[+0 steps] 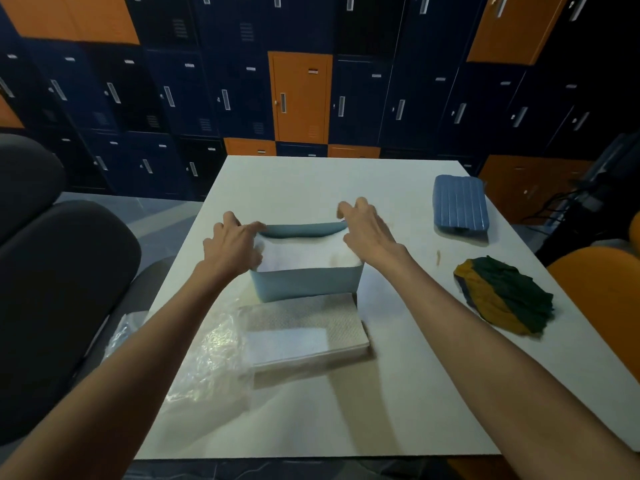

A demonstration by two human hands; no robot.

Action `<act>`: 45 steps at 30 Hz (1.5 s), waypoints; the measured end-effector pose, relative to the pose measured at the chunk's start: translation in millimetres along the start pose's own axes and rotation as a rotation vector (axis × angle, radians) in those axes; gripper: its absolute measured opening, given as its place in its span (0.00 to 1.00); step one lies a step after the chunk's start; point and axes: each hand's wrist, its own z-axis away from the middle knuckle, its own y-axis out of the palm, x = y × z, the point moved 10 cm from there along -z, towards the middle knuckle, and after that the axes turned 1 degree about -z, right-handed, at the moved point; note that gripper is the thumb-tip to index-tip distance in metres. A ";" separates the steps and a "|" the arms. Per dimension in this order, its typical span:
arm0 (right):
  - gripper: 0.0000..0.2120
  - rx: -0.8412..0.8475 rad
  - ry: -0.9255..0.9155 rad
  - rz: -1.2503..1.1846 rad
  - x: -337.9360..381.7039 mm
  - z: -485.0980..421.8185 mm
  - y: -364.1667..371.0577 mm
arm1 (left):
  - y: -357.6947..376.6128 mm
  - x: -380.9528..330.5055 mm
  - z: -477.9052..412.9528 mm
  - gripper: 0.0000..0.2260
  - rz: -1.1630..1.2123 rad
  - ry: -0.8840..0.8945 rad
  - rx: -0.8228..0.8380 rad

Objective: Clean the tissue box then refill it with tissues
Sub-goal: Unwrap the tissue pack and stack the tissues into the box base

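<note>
Tissue box (304,284): pale blue, top open, upright at the middle of the white table (311,417). White tissues (304,252) fill it almost to the rim, and the far wall shows above them.

Your left hand (230,245) is on the box's left end. Its fingers (230,218) curl down over the outside and the thumb lies along the far rim, so it grips the box.

Your right hand (367,230) is on the right end, near the far corner. Its fingers (349,206) are bent, knuckles up. I cannot tell whether they pinch the rim, pinch the tissue, or only press down.

Spare stack of tissues (311,327): flat on the table, touching the box's near wall. The top sheet has an embossed pattern, with a plain white folded part on the near side.

Clear plastic wrapper (207,362): crumpled, lying against the stack's left side and reaching to the table's left edge.

Blue lid (459,204): ribbed and rounded, at the far right of the table, well apart from the box.

Green and yellow cloth (504,294): bunched up at the right edge, on the near side of the lid.

Around the table:
- A grey chair (52,289) stands to the left.
- An orange chair (602,289) stands to the right.
- Navy and orange lockers (301,95) fill the wall beyond.
</note>
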 end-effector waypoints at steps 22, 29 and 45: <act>0.13 0.205 -0.064 0.176 10.4 -5.3 36.3 | 32.5 12.3 -8.6 0.13 0.000 -0.134 0.168; 0.08 -0.295 0.170 -0.503 -32.6 42.0 -23.9 | -10.9 23.1 26.9 0.19 0.381 -0.011 -0.263; 0.08 0.078 0.438 -0.629 -46.3 128.7 78.4 | 108.3 15.0 108.1 0.55 0.119 0.226 0.193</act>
